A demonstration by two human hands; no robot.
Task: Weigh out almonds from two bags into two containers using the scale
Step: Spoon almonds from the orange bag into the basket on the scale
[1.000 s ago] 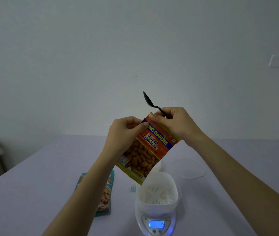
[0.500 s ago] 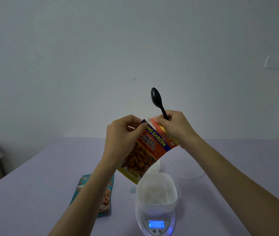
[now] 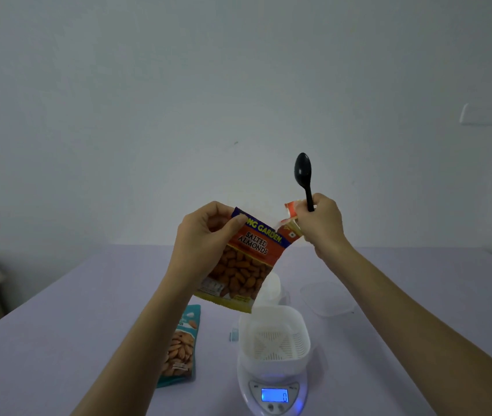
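An orange bag of salted almonds (image 3: 247, 262) hangs in the air above the table. My left hand (image 3: 205, 232) pinches its top left corner. My right hand (image 3: 323, 223) pinches the torn top right strip (image 3: 291, 213) and also holds a black spoon (image 3: 304, 175), bowl pointing up. Below, a white container with a basket insert (image 3: 274, 343) stands on the white scale (image 3: 271, 394), whose blue display is lit. A teal almond bag (image 3: 181, 346) lies flat on the table to the left.
The table has a pale lilac cover (image 3: 73, 340). A clear shallow lid or container (image 3: 327, 298) lies at the right, behind the scale. Another white container (image 3: 271, 288) stands partly hidden behind the orange bag. A small clear blue piece (image 3: 234, 336) lies left of the scale.
My right hand has pulled up and to the right, tearing the top strip of the orange bag open. The spoon has swung upright. My left hand has held the bag steady.
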